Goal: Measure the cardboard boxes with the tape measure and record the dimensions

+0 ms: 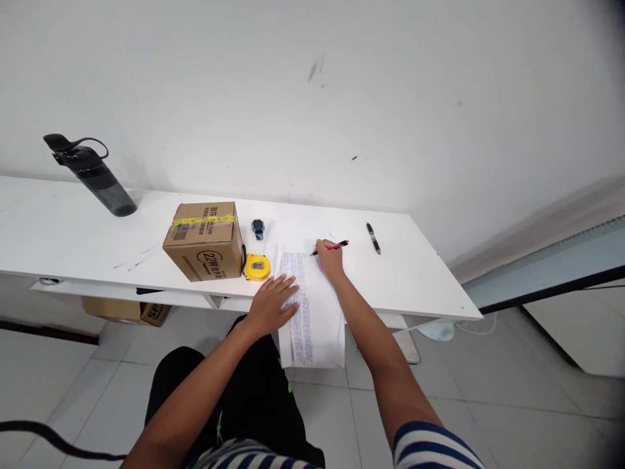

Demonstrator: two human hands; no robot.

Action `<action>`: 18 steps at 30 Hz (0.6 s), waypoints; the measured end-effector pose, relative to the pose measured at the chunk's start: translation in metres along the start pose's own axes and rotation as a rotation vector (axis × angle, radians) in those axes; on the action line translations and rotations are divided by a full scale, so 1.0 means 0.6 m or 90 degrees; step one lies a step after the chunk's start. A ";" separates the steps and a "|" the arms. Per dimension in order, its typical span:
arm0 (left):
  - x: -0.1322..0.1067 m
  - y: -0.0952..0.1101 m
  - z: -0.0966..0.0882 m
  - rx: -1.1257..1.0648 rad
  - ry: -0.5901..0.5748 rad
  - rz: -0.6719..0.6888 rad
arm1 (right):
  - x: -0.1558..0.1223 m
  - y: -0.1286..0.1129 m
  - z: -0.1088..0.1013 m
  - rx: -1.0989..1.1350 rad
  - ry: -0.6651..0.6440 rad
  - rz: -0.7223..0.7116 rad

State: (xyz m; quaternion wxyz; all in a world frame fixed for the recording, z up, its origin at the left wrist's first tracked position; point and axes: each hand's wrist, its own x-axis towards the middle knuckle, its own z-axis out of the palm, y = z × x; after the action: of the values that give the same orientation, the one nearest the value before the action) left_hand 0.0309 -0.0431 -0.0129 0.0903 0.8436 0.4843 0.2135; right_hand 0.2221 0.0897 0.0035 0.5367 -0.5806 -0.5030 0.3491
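My right hand (pixel 330 260) grips a red and black pen (pixel 338 245), its tip at the upper part of a white sheet of paper (pixel 325 326). Columns of blue handwriting run down the left half of the sheet, whose lower end hangs past the table's front edge. Flat on the sheet's left side lies my left hand (pixel 272 303), fingers spread and holding nothing. Just above its fingertips is a yellow tape measure (pixel 257 267), beside a cardboard box (pixel 202 242). A small dark watch (pixel 258 228) rests behind the tape measure.
A black and grey pen (pixel 373 238) lies to the right on the white table (pixel 410 273). At the far left stands a dark water bottle (pixel 100 179). The wall borders the table's back. Another cardboard box (pixel 114 309) is below the tabletop.
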 end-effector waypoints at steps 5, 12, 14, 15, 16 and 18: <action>0.000 0.000 -0.001 0.011 -0.001 0.002 | 0.001 0.003 -0.001 -0.010 -0.016 0.001; -0.001 -0.004 0.004 0.011 0.021 0.018 | 0.002 0.003 -0.003 -0.011 -0.011 0.011; 0.000 -0.005 0.005 0.010 0.020 0.016 | 0.004 0.002 -0.002 -0.014 -0.026 0.007; 0.000 -0.005 0.005 0.009 0.020 0.013 | 0.004 0.002 -0.002 -0.015 -0.031 0.004; -0.001 -0.005 0.004 0.006 0.020 0.010 | 0.004 0.003 -0.002 -0.020 -0.030 -0.003; -0.004 -0.004 0.001 -0.004 0.017 0.004 | 0.000 0.007 -0.001 -0.047 -0.010 -0.047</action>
State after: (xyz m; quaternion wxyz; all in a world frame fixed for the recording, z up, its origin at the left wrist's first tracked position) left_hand 0.0287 -0.0438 -0.0150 0.0855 0.8420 0.4822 0.2263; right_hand 0.2238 0.0901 -0.0006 0.5237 -0.5782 -0.5406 0.3149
